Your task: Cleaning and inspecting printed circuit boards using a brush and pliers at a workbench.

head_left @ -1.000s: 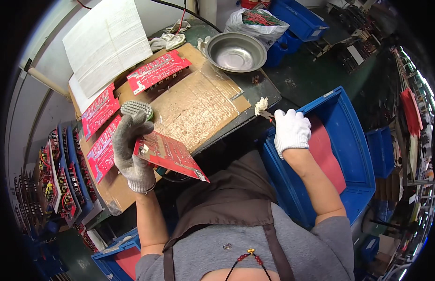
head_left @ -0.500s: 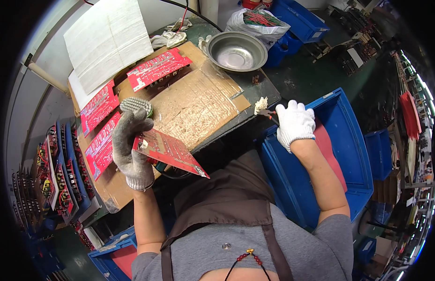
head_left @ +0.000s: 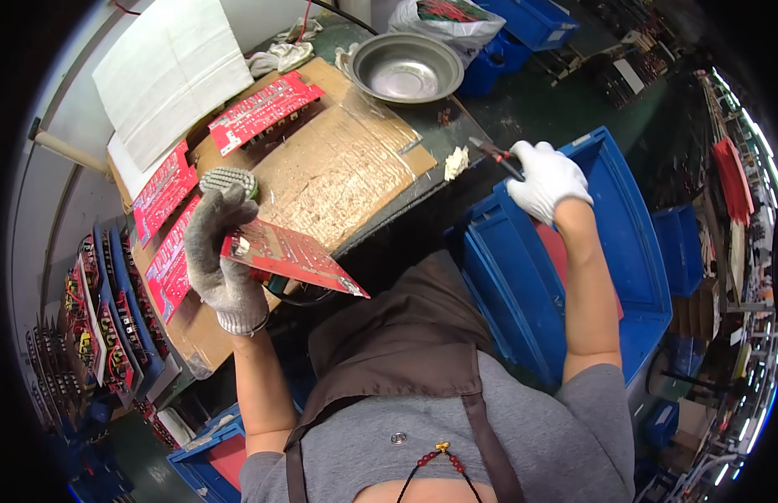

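Note:
My left hand (head_left: pixel 221 260), in a grey-soiled white glove, is closed on a red circuit board (head_left: pixel 297 251). The board is held tilted over the near edge of the bench. By my left fingertips is a round, bumpy grey pad (head_left: pixel 228 179) with a green edge; whether the hand touches it I cannot tell. My right hand (head_left: pixel 546 178), in a cleaner white glove, is wrapped round red-handled cutting pliers (head_left: pixel 493 152). Their jaws point left, just past the bench corner. A crumpled whitish lump (head_left: pixel 457 163) lies on the bench edge near the jaws, apart from them.
Several other red boards (head_left: pixel 267 109) lie on the cardboard (head_left: pixel 330 180) covering the bench. A metal basin (head_left: pixel 405 69) stands at the far right corner. Below my right arm is a blue bin (head_left: pixel 628 218) with a red sheet inside. Racks of boards (head_left: pixel 116 310) stand at the left.
My right hand has moved up and to the right with the pliers, away from the whitish lump. My left hand still holds the board in much the same pose.

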### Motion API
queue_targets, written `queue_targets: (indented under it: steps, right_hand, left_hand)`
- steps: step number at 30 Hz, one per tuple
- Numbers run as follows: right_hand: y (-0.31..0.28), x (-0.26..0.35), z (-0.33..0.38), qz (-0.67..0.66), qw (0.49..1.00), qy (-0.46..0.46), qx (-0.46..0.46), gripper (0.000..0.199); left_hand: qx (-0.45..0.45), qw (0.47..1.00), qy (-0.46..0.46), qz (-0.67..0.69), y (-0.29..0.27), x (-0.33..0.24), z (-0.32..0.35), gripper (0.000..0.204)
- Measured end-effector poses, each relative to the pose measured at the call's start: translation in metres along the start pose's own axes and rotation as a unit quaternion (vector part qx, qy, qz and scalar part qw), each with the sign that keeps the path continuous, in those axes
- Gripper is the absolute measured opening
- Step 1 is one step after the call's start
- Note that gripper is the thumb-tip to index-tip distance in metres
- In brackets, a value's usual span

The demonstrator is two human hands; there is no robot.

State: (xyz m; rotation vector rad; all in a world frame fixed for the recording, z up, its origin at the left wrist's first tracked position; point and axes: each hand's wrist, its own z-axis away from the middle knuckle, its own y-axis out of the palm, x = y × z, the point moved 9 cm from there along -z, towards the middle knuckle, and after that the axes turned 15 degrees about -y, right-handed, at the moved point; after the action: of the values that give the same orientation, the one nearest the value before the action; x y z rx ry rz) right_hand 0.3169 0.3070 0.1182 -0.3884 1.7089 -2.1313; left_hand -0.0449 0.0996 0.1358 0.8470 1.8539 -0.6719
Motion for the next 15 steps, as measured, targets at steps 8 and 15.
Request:
queue_targets:
  steps: [8, 15]
  right_hand:
    - [0.157, 0.036, 0.101, -0.345, 0.938, 0.016, -0.024, 0.028]
    - [0.449, -0.028, 0.151, -0.387, 0.899, 0.179, 0.105, 0.035]
  left_hand:
    - [-0.033, 0.999, 0.004, 0.038, -0.008, 0.015, -0.006, 0.078]
    - [-0.006, 0.998, 0.018, 0.052, 0.002, 0.006, -0.002, 0.082]
